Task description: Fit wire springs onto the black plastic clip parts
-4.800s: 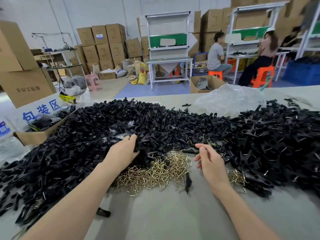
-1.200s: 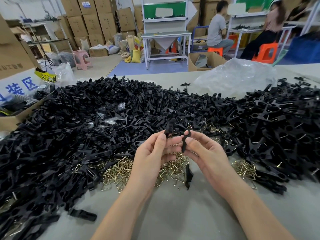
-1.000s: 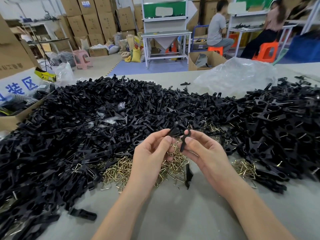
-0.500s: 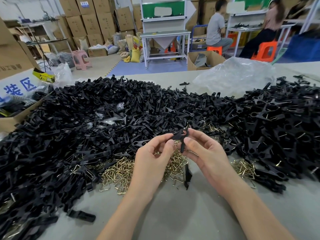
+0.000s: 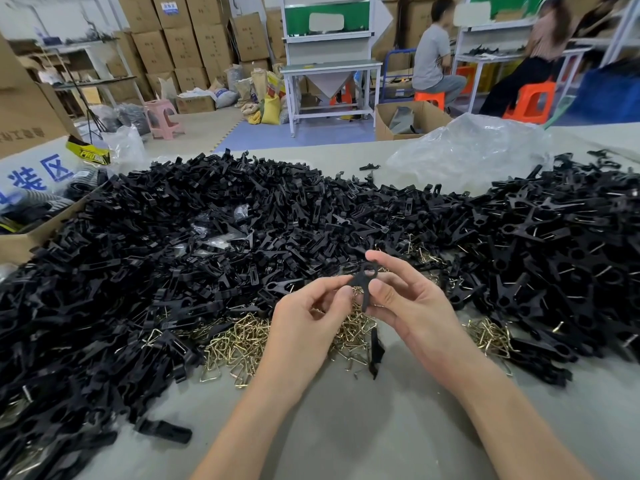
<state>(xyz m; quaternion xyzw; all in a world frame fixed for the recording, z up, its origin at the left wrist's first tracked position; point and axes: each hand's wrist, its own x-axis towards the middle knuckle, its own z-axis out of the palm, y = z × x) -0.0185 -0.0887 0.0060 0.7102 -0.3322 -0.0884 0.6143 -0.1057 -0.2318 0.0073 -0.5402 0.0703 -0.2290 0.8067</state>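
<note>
Between two raised hands, over the near middle of the counter (image 5: 381,438), a small black clip part (image 5: 364,283) was held up. The right hand (image 5: 419,306) pinched it near its ring end with curled fingers (image 5: 389,268), so its long axis stood close to upright, ring on top. The left hand (image 5: 308,323), fingers (image 5: 332,284) also curled, pinched a prong that splayed down and to the left. Whether the left fingers also held a spring could not be told.

Directly below the hands lay a loose pile of brass wire springs (image 5: 242,341), nearer the left hand, which was probably the one better placed to pick up a spring. A smaller spring cluster (image 5: 488,337) lay to the right.

Beyond and to the left spread a large heap of bare clip parts (image 5: 173,254). To the right sat a heap of clips (image 5: 554,254) with metal glinting in them, apparently already fitted.

At the far left an open cardboard box (image 5: 20,242) held dark items, too unclear to name. A crumpled clear plastic bag (image 5: 467,154) lay at the counter's far side, its contents not visible.
</note>
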